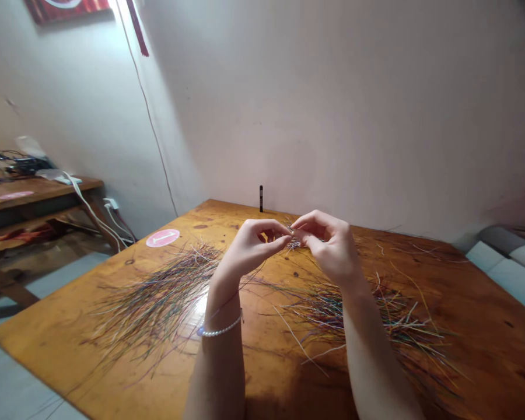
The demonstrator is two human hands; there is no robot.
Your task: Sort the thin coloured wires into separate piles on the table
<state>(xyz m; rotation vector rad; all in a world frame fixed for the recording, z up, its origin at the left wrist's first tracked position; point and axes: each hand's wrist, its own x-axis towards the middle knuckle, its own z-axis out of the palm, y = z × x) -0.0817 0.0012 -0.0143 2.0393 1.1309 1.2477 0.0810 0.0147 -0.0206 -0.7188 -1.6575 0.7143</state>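
- Left hand [247, 248] and right hand [335, 248] nearly meet mid-frame, fingertips pinched closed; anything between is too small to tell.
- Thin, multicoloured, wire-like strands [166, 291] lie left of centre and lower right.
- Likely step: fine strand handling; the next move calls for steady fingertips.

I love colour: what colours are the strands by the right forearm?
The strands are mixed, with yellow, white and green, best seen in the head view.

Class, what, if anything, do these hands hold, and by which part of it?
The left hand and right hand pinch close together; anything held there, and its gripped part, is too small to tell.
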